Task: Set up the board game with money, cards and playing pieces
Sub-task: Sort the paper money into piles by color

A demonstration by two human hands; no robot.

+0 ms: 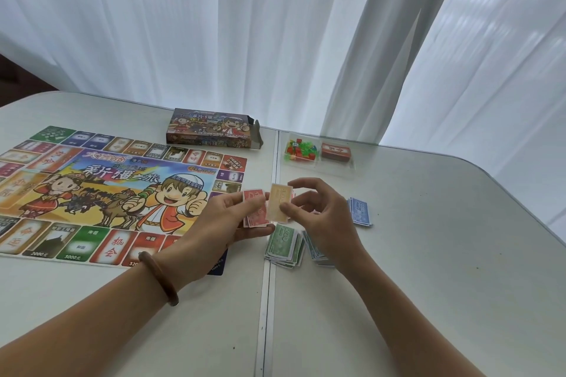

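Sorting by colour, apparently midway: gripping red notes (252, 197) in the left hand (226, 217), pinching a pale note (278, 203) with the right hand (321, 214), with green notes (283, 246) just beneath the hands, blue notes (360, 212) to their right and the board (92, 187) spread leftward (pieces (298, 150) and cards (336, 152) waiting in the tray (318, 169) beyond).

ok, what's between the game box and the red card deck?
Head view: coloured playing pieces, in the clear tray beside the red card deck, right of the game box.
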